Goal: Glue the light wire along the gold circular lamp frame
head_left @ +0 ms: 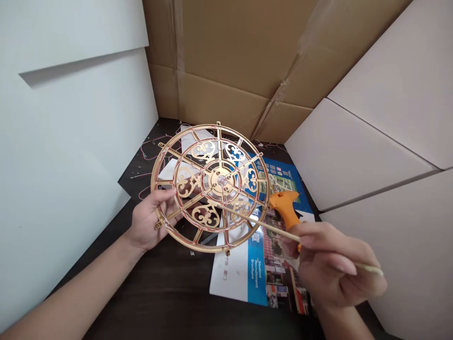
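My left hand (150, 218) grips the lower left rim of a round gold openwork frame (208, 186), holding it tilted above the dark table (159, 293). Thin red wire runs around the frame's rings. My right hand (334, 267) is closed on a thin wooden stick (258, 224). The stick's far tip touches the frame just below its centre hub. An orange glue gun (286, 208) lies on the table behind my right hand, partly hidden by it.
A printed brochure (262, 271) lies on the table under the frame and glue gun. Loose red and white wires (145, 163) trail at the back left. White boards stand at left and right, brown cardboard (230, 61) closes the back.
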Demonstrator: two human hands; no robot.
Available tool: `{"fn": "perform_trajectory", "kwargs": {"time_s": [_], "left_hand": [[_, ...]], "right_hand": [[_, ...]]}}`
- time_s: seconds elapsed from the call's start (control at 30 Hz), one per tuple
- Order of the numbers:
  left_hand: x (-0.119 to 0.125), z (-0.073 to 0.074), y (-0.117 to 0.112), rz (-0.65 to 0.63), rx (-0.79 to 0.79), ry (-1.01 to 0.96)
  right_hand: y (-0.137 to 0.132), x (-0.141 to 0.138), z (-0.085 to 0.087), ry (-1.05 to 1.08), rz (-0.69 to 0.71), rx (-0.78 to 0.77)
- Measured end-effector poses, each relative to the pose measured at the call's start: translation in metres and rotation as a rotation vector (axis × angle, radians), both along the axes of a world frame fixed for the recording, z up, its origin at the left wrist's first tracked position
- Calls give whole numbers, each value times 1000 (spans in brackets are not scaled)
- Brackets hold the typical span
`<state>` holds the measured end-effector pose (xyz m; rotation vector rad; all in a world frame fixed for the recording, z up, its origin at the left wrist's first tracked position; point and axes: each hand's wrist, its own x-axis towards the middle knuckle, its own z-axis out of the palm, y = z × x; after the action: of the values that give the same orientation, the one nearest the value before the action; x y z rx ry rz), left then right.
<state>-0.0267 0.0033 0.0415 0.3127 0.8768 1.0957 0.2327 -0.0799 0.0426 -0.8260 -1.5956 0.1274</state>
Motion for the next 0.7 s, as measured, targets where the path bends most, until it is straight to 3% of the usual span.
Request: {"fn": "perform_trajectory", "kwargs": {"time_s": [0.27, 0.4, 0.5, 0.7], "left_hand": [[2, 4, 0, 59, -43, -1], [2, 2, 0, 46, -33, -27], [1, 0, -1, 35, 19, -52], [0, -3, -1, 17, 26, -38]], "right_hand": [[10, -9, 12, 225, 114, 54], [7, -8, 13, 301, 170, -83], [7, -6, 11, 231, 162, -116], [8, -2, -3, -82, 194, 122]]}}
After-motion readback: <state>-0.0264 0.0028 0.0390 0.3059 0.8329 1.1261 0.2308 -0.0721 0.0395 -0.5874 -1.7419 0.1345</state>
